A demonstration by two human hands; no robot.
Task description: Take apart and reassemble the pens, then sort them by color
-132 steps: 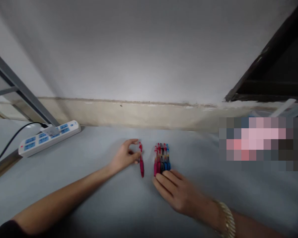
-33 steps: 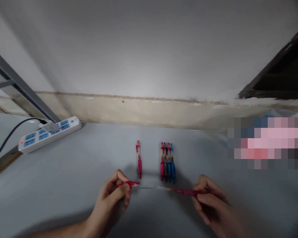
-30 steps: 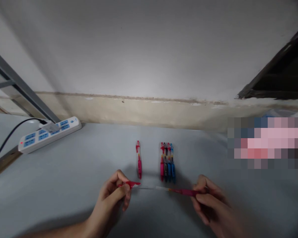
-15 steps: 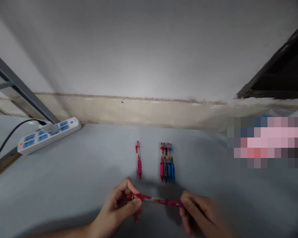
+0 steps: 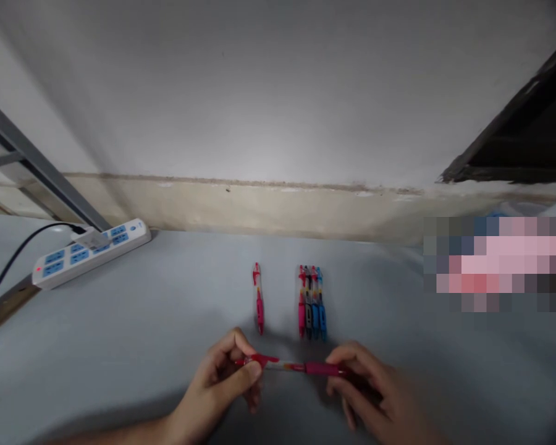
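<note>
Over the table [image 5: 167, 284], the left hand [image 5: 225, 377] and right hand [image 5: 366, 389] pinch a pen [image 5: 291, 366] by its two ends. Past it lie a lone pen [image 5: 259, 304] and a row of pens [image 5: 309, 315].

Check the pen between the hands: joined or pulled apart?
Joined: the pen runs unbroken from the left hand to the right hand, its clear barrel meeting the pink grip. Cannot tell how tight.
</note>
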